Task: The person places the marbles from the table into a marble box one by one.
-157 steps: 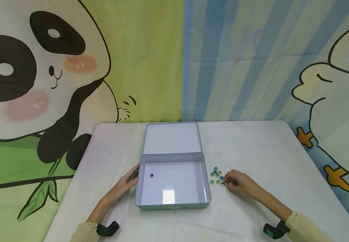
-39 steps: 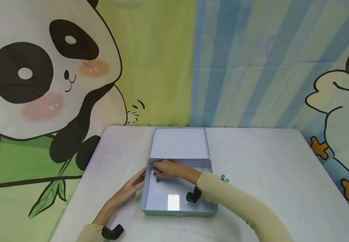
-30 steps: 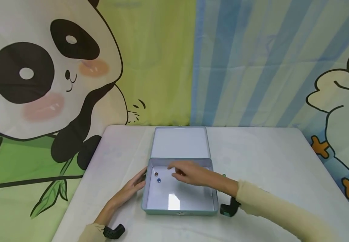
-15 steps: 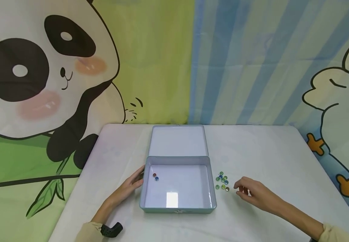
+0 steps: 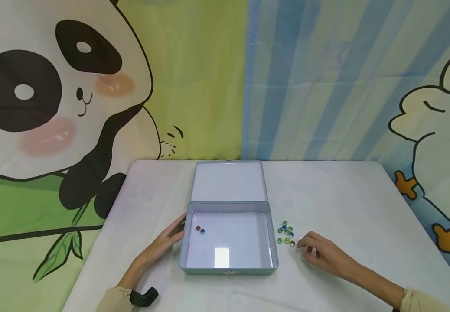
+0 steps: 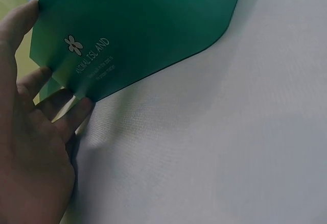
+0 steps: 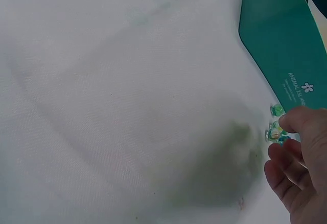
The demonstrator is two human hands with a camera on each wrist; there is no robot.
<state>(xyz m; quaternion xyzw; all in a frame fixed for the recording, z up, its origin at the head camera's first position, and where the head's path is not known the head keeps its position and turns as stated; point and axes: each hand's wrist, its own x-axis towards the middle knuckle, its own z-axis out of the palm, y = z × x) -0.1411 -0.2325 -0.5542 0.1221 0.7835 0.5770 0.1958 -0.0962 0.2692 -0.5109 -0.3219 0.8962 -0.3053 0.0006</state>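
An open tin box (image 5: 229, 271) with a green outside and pale inside stands mid-table, its lid (image 5: 229, 181) folded back. Inside, towards the left, a reddish-brown marble (image 5: 198, 228) and a blue marble (image 5: 203, 232) lie close together. My left hand (image 5: 161, 245) touches the box's left wall with extended fingers, also seen on the green side (image 6: 127, 35) in the left wrist view. Right of the box lie several green, yellowish and blue marbles (image 5: 287, 240). Beside the nearest one, a brownish marble (image 5: 292, 243), my right hand (image 5: 326, 255) hovers with bent fingers, gripping nothing visible.
A white cloth covers the table (image 5: 322, 195). Behind it hangs a printed curtain (image 5: 197, 86) with a panda and a white bird. Dark wrist devices (image 5: 144, 297) are worn at the sleeves.
My right hand reached into the box, released the reddish-brown marble near the blue one, and came back right to the loose marbles. The left hand has stayed at the box.
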